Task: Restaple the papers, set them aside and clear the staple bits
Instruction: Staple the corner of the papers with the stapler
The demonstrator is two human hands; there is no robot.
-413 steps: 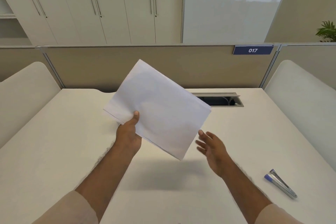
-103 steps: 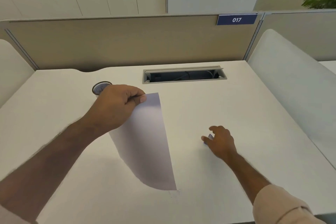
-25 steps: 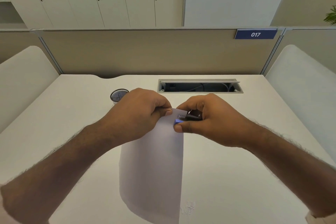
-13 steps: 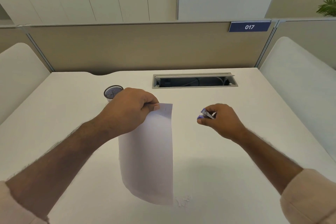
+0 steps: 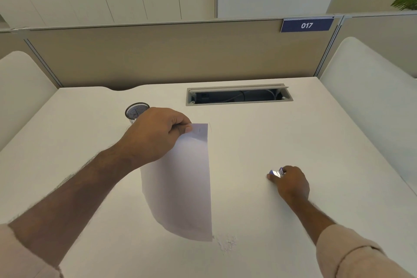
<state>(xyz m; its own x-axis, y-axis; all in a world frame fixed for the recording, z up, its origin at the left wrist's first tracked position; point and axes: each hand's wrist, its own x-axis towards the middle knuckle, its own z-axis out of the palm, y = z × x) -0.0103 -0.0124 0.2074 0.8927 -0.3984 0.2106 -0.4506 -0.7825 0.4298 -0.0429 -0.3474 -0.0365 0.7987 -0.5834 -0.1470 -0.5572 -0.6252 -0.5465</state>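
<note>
A: What are the hands doing?
B: The left hand pinches the papers at their top corner; their lower edge meets the desk beside the staple bits. The right hand curls around the stapler, low over the desk.
A: Room around?
B: Bare white desk between the hands; a mesh cup sits behind the left, partitions around

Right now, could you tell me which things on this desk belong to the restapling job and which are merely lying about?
Part of the job:
papers, pinched by the left hand
stapler, gripped by the right hand
staple bits

Just lying about:
mesh cup
cable hatch
017 sign
</note>
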